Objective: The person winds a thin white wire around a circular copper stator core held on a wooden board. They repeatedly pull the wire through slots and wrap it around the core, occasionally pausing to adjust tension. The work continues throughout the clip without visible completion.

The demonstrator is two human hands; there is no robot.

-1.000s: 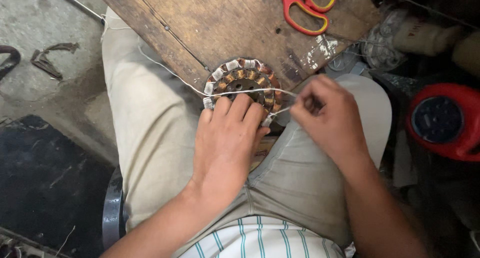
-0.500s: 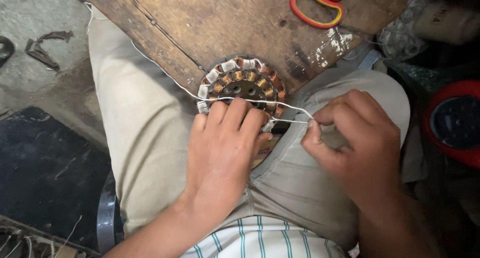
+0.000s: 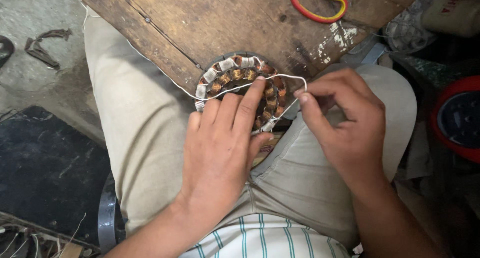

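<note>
A round motor stator (image 3: 235,80) w/ copper windings and white insulation pieces is held in the lap, at the edge of a worn wooden board (image 3: 200,23) laid across the knees. The left hand (image 3: 220,153) is laid flat over the stator's lower part, fingers spread and mostly straight, index tip pressed on the windings near the centre; nothing is gripped by it, the part is just pinned down. The right hand (image 3: 345,123) is seen just right of the stator, fingers curled, thumb and index pinched shut on a thin white string (image 3: 280,78). The string is looped over the stator's top right and is also run off to the upper left across the beige trousers (image 3: 130,123). Red-and-yellow scissors (image 3: 320,3) are left on the board's far side, well apart from both hands. A red round object (image 3: 457,120) is seen at the right edge, partly cut off. A dark mat (image 3: 45,168) is seen on the floor at left.
</note>
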